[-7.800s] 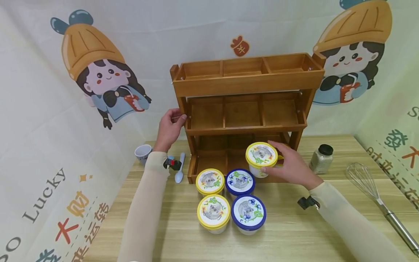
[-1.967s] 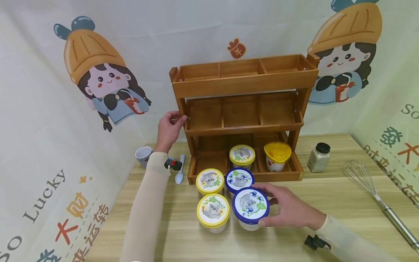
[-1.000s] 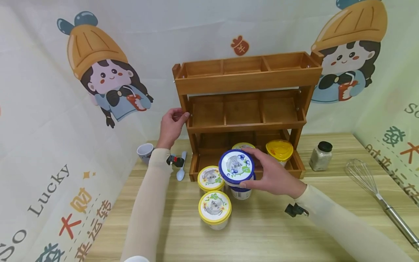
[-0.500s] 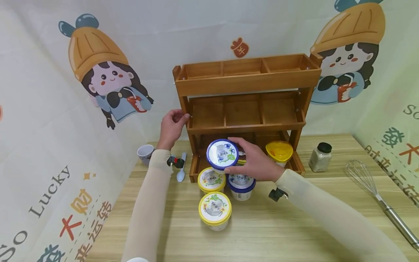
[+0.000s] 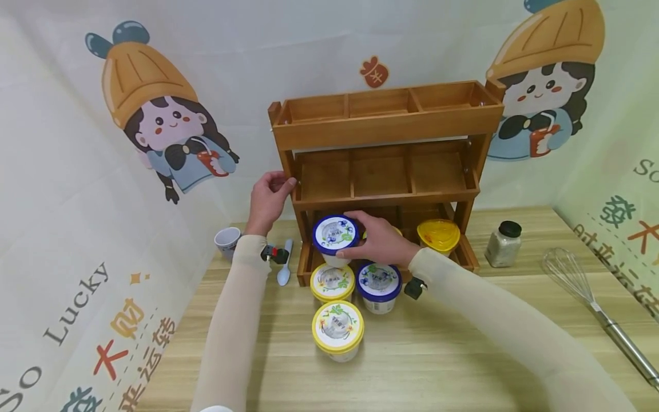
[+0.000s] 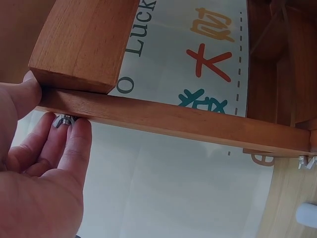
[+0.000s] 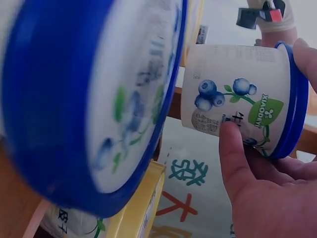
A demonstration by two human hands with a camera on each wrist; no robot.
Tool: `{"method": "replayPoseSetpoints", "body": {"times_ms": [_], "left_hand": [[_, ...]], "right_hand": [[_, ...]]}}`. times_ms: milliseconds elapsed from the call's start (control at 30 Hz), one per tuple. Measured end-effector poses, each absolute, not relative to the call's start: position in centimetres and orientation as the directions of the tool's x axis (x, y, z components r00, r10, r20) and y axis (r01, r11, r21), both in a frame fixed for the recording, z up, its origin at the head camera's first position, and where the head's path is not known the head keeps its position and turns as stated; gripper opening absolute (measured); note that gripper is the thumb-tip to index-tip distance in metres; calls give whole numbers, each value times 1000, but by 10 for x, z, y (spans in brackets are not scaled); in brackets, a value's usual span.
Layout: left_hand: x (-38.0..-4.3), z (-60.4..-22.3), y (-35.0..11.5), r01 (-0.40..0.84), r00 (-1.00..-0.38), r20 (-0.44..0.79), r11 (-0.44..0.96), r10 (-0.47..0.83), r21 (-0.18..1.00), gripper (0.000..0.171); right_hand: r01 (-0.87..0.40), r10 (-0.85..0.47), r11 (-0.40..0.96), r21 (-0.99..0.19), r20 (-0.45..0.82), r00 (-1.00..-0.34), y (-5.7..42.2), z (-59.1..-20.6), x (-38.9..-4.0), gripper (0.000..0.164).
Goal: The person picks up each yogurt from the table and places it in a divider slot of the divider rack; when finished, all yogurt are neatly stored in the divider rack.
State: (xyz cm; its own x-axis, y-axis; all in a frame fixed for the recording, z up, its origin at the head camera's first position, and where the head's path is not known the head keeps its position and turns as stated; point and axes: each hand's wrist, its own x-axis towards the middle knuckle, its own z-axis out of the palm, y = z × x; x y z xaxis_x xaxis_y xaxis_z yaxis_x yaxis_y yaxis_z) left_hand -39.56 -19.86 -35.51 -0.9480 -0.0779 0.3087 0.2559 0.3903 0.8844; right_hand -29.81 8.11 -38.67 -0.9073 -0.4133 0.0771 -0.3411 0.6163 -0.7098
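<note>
My right hand [image 5: 383, 240] grips a white ice-cream-style cup with a blue lid and blueberry print [image 5: 336, 233], thumb and fingers round its lid and side. It holds the cup in front of the bottom tier's left compartment of the wooden rack [image 5: 386, 133]. In the right wrist view the cup's blueberry side [image 7: 223, 94] shows. My left hand [image 5: 268, 203] pinches the rack's left upright [image 6: 163, 119] between thumb and fingers, near a wing nut [image 6: 64, 120]. Two yellow-lidded cups, one behind [image 5: 333, 281] and one in front [image 5: 338, 326], and another blue-lidded cup [image 5: 379, 280] stand on the table.
A cup with a plain yellow lid [image 5: 439, 236] sits in the bottom right compartment; a yellow-lidded one in the middle is mostly hidden by my hand. A small cup [image 5: 227, 241] and white spoon [image 5: 284, 266] lie left; a jar [image 5: 503, 246] and whisk [image 5: 592, 306] right.
Two yellow-lidded cups have come to stand in the bottom tier. My right hand has then lifted the front blue-lidded cup and carried it up and left. The left hand stays on the rack.
</note>
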Motion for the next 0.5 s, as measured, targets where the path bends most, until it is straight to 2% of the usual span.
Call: {"method": "replayPoseSetpoints", "body": {"times_ms": [267, 500], "left_hand": [[-395, -357, -198, 251, -950, 303, 397, -72, 883, 53], [-396, -355, -198, 231, -955, 285, 399, -80, 887, 54]], "right_hand": [[-320, -428, 619, -717, 34, -903, 75, -389, -322, 100], [-346, -455, 611, -712, 41, -889, 68, -385, -329, 97]]}}
